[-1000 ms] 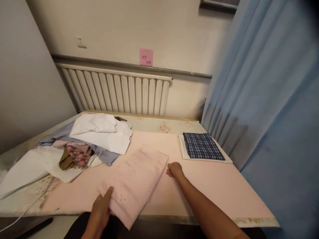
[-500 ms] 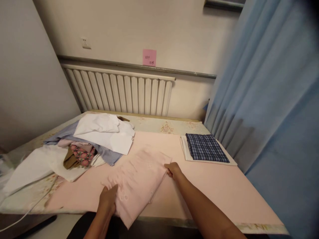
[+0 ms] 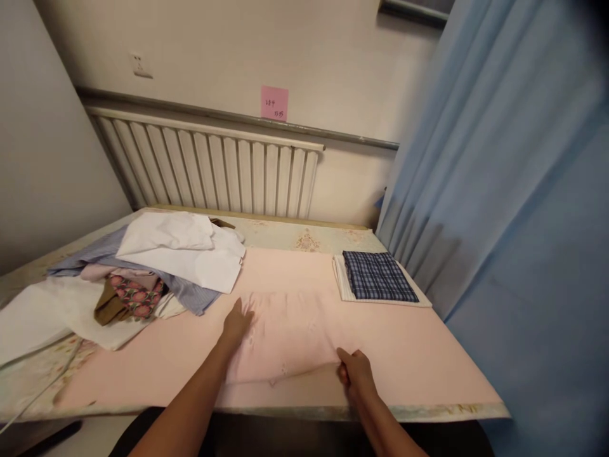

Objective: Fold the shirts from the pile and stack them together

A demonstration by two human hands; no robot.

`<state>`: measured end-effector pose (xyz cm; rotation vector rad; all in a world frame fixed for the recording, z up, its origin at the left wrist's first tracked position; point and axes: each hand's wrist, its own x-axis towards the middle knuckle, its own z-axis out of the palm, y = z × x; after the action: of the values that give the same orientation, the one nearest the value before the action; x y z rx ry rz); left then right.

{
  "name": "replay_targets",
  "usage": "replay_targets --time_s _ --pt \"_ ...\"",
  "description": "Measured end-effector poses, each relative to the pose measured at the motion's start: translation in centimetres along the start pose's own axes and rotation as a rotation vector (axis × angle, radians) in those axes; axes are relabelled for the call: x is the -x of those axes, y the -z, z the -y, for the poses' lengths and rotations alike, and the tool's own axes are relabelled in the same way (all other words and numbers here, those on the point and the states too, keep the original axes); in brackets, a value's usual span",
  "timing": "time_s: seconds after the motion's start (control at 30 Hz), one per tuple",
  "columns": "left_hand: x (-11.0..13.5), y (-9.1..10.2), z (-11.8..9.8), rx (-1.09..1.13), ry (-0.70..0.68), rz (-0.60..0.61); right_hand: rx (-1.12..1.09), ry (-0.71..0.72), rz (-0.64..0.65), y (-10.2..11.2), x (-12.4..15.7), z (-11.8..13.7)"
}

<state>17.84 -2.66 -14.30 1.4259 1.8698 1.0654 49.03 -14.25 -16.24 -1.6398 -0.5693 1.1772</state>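
A folded pale pink garment (image 3: 290, 336) with small embroidered spots and light creases lies low over the pink sheet covering the table. My left hand (image 3: 238, 325) grips its left edge, thumb on top and the other fingers partly hidden. At the near right corner, my right hand (image 3: 356, 373) is closed on the cloth, fingertips tucked under. Some blur softens the garment's outline, and I cannot tell whether all of it touches the sheet.
To the left is a loose heap of clothes, with a white piece (image 3: 181, 247), a blue striped piece (image 3: 202, 298) and a floral piece (image 3: 137, 295). A folded navy plaid cloth (image 3: 378, 276) rests on a folded cream cloth (image 3: 423, 304) at right. A blue curtain (image 3: 476, 190) hangs beside the table.
The pink garment has turned from slanted to nearly square with the table. My left hand has moved up and away from me, my right hand down towards me. The view has shifted slightly.
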Motion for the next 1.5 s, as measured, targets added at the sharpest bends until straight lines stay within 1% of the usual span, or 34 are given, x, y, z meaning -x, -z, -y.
replay_targets --time_s 0.1,0.17,0.2,0.23,0.33,0.37,0.43,0.53,0.7,0.9,1.0,1.17,1.23,1.37,1.5 --pt "1.1 -0.4 -0.8 -0.107 -0.118 -0.032 -0.047 -0.078 0.002 1.8 0.0 0.3" --pt "2.9 0.0 -0.6 -0.162 -0.177 -0.061 -0.075 -0.108 0.008 2.8 -0.5 1.0" --pt "4.0 0.3 -0.4 -0.195 -0.228 -0.066 -0.088 -0.115 0.012 3.2 -0.9 1.4" --pt "5.3 0.5 0.0 -0.231 -0.295 -0.062 -0.1 -0.118 0.018 3.6 -1.2 1.8" --pt "9.3 1.0 1.8 -0.4 -0.649 0.005 -0.122 -0.125 0.047 4.4 -2.1 2.6" --pt "10.5 0.9 2.3 -0.448 -0.737 0.04 -0.124 -0.128 0.057 4.5 -2.2 2.7" --pt "12.4 0.7 3.3 -0.53 -0.846 0.087 -0.123 -0.13 0.07 4.7 -2.5 2.8" --pt "13.6 0.4 3.7 -0.625 -0.928 0.098 -0.121 -0.114 0.077 4.7 -2.5 2.6" --pt "13.5 0.5 2.4 -0.714 -0.983 0.116 -0.129 -0.072 0.077 4.8 -2.5 2.2" --pt "14.2 1.6 0.8 -0.695 -1.03 0.081 -0.146 -0.049 0.064 4.8 -3.1 1.8" --pt "14.9 1.7 0.8 -0.7 -1.031 0.097 -0.164 -0.043 0.065 4.8 -3.3 1.6" --pt "15.9 0.9 1.6 -0.728 -0.981 0.233 -0.19 -0.023 0.058 4.9 -3.4 1.4" --pt "16.0 0.7 1.8 -0.734 -0.966 0.27 -0.197 -0.014 0.058 4.9 -3.4 1.3" --pt "15.9 0.8 1.5 -0.726 -0.923 0.289 -0.205 0.0 0.059 4.8 -3.4 1.3" --pt "16.3 0.9 1.3 -0.691 -0.92 0.281 -0.207 0.018 0.056 4.8 -3.2 1.3"
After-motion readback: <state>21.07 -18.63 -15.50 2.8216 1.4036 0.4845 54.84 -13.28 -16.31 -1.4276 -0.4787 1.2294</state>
